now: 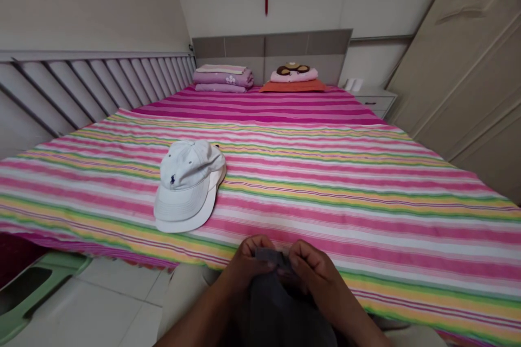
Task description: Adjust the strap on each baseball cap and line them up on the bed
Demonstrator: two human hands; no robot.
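A dark grey cap lies low in front of me, near the bed's front edge, its lower part in shadow. My left hand is closed on the left end of its strap. On the other side, my right hand pinches the strap's right end. The fingertips come close together, and the strap's fastening is too dark to make out. Further forward and to the left, a white cap with a small dark logo rests on the bed, stacked over another pale cap whose brim shows underneath.
A striped sheet covers the bed. Folded purple bedding and a pink pillow stack sit by the headboard. A slatted rail runs along the left. A green stool stands on the floor; a nightstand is at right.
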